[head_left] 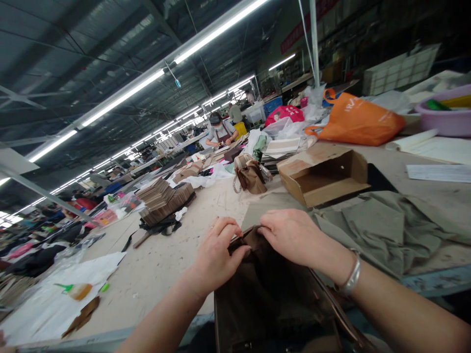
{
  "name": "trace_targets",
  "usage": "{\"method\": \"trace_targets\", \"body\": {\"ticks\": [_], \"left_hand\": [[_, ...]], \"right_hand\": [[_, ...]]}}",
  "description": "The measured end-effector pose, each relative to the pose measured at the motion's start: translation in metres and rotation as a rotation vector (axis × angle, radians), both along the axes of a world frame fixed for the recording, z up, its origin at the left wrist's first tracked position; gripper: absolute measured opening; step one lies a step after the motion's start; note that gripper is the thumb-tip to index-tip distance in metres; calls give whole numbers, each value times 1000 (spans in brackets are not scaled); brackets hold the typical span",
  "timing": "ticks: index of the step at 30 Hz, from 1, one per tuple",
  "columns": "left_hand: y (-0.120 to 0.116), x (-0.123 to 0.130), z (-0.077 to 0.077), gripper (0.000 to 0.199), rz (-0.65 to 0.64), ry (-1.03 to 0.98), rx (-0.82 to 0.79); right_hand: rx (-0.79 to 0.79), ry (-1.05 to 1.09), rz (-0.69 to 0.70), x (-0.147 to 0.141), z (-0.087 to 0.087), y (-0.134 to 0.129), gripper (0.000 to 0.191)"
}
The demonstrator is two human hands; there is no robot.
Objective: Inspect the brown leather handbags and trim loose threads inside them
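A dark brown bag [257,299] stands before me at the table's front edge, its upper edge gathered between my hands. My left hand [221,250] pinches that edge, with the thumb on the near side and the fingers on the far side. Close beside it, my right hand [290,235] grips the same edge with its fingers curled down over it. A silver bracelet [352,272] circles the right wrist. The inside of the bag is dark and mostly hidden. To the right of the bag lies a crumpled grey-green cloth [382,225].
An open cardboard box [324,171] and a small brown bag [251,175] stand beyond my hands. Stacked brown pieces [164,198] lie left of them. An orange bag [356,117] and a purple basin [445,117] are at right. A glue bottle [78,291] lies at left. Farther off, a person [221,132] works.
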State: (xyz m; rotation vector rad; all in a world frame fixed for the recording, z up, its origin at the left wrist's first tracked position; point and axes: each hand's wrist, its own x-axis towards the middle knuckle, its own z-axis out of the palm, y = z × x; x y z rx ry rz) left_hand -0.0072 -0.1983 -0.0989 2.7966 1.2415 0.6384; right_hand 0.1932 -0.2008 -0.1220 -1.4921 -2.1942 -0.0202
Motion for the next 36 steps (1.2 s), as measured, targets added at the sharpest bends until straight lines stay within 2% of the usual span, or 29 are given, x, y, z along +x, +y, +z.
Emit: {"method": "trace_targets", "body": {"ticks": [7, 11, 15, 22, 31, 36], "left_hand": [[-1, 2, -2, 14, 58, 32, 76], [-1, 2, -3, 6, 34, 50, 112], [0, 3, -4, 7, 6, 86, 138], [2, 7, -7, 8, 13, -37, 16], [1, 9, -6, 10, 142, 48, -29], [2, 11, -8, 13, 197, 22, -35]], "right_hand": [[6, -4, -13, 0, 1, -1, 21], [6, -2, -22, 0, 1, -1, 22], [-6, 9, -29, 0, 0, -2, 22], [-40, 6, -31, 1, 2, -3, 25], [-46, -5, -27, -2, 3, -6, 27], [-34, 5, -30, -4, 4, -6, 27]]}}
